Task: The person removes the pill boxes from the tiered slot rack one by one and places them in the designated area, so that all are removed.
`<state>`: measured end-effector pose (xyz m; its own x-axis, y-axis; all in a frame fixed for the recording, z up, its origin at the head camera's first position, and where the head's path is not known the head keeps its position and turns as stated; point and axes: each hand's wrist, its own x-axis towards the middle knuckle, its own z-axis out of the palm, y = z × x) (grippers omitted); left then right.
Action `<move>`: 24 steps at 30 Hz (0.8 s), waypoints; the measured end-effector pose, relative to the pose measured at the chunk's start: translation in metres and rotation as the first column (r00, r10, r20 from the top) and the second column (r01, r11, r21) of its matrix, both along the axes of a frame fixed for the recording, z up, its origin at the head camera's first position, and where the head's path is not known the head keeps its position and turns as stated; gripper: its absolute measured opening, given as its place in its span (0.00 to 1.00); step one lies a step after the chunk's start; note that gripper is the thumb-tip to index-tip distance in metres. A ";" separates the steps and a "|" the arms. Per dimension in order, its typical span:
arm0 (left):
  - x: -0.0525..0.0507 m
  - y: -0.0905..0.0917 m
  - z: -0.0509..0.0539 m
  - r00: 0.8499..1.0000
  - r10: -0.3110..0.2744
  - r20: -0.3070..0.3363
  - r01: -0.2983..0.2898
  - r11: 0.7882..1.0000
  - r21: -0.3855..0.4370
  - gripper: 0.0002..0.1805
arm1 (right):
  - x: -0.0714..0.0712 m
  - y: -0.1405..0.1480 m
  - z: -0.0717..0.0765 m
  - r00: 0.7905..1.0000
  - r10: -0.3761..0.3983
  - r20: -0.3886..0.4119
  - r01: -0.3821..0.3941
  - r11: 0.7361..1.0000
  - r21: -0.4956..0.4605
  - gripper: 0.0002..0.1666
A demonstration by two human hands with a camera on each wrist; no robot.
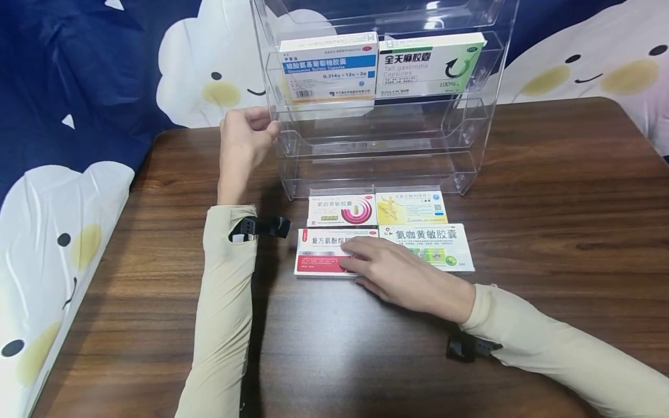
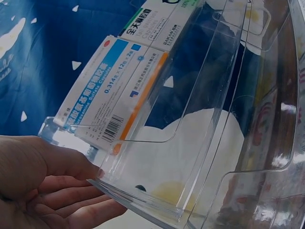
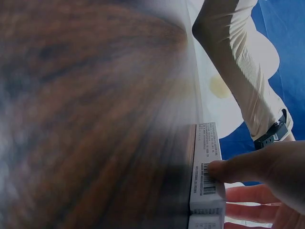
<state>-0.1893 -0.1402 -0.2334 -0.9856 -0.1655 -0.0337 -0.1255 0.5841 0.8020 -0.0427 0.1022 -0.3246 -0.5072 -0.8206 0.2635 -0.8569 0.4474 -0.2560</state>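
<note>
At the left side of a clear plastic rack [image 1: 376,168], my left hand [image 1: 245,139] pinches the side panel's edge. In the left wrist view its thumb presses the near face while the fingers [image 2: 78,205] lie behind the panel. My right hand [image 1: 407,276] rests on a red-and-white medicine box [image 1: 316,264] lying flat on the table. Its fingertips touch the top face; in the right wrist view the thumb [image 3: 233,169] touches the barcoded side [image 3: 204,176]. Right of that box lies a white-and-green medicine box [image 1: 449,249], partly hidden by the hand.
Behind these lie a pink-and-white box [image 1: 334,209] and a yellow-and-white box [image 1: 413,208], at the rack's front foot. A blue-and-white box [image 1: 329,72] and a green-and-white box [image 1: 431,67] stand on an upper tier. The wooden table [image 1: 564,174] meets a cloud-patterned cloth [image 1: 104,58].
</note>
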 end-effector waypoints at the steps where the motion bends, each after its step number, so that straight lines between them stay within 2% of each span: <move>1: 0.000 0.000 0.000 1.000 0.000 0.000 0.000 1.000 0.003 0.17 | -0.001 0.000 0.000 1.000 0.000 -0.005 0.000 1.000 -0.004 0.21; 18: -0.002 0.001 0.001 1.000 -0.009 -0.004 0.009 1.000 -0.024 0.18 | -0.010 0.005 0.001 0.999 0.009 0.050 -0.008 1.000 -0.008 0.23; 22: -0.001 0.000 0.001 1.000 -0.010 -0.001 0.010 1.000 -0.016 0.18 | -0.016 0.009 0.007 0.999 0.016 0.050 -0.013 0.998 -0.062 0.23; 24: -0.001 -0.001 0.001 1.000 -0.005 0.009 0.005 1.000 -0.012 0.18 | -0.022 0.013 0.014 0.999 -0.007 0.038 0.011 0.995 -0.096 0.23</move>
<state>-0.1903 -0.1408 -0.2324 -0.9861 -0.1614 -0.0401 -0.1295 0.5945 0.7936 -0.0642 0.1157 -0.3103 -0.5256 -0.7874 0.3220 -0.8418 0.4269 -0.3302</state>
